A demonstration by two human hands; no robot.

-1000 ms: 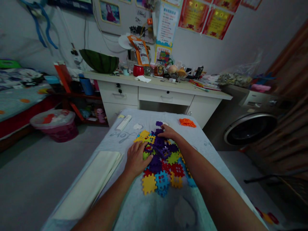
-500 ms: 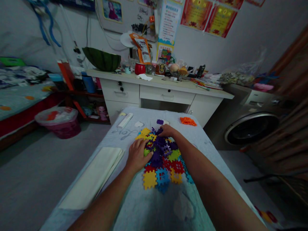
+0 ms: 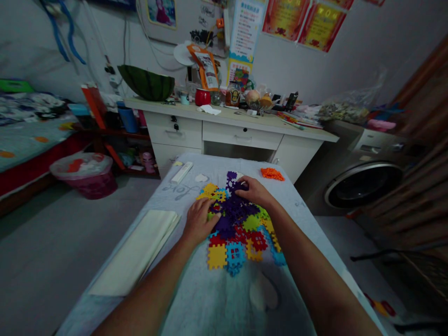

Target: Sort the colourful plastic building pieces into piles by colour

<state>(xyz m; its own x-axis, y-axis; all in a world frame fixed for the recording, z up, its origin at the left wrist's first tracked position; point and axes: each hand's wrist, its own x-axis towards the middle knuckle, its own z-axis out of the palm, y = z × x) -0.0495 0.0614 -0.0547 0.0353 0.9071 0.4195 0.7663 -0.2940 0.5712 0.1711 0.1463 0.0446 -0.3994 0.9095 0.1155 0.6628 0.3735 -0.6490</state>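
Note:
A heap of colourful interlocking plastic tiles lies on the cloth-covered table. Purple tiles (image 3: pixel 227 224) spread over its top, with red, green, blue and yellow ones around and below, such as a yellow tile (image 3: pixel 217 257) at the near edge. My left hand (image 3: pixel 199 218) rests against the heap's left side, fingers stretched and thumb apart, holding nothing. At the far right of the heap, my right hand (image 3: pixel 258 191) is curled, its thumb and fingers closed around a purple tile (image 3: pixel 241 187). Beyond it lies another purple tile (image 3: pixel 231 176).
A pile of orange tiles (image 3: pixel 272 174) lies at the table's far right. On the left are a folded cream cloth (image 3: pixel 136 252) and a white oblong object (image 3: pixel 182 173). A cluttered desk (image 3: pixel 241 122) stands behind, with a washing machine (image 3: pixel 364 172) on the right.
My right hand has moved slightly right and closer, now with a purple tile in its fingers. Purple tiles on the heap have shifted and spread. My left hand has barely moved.

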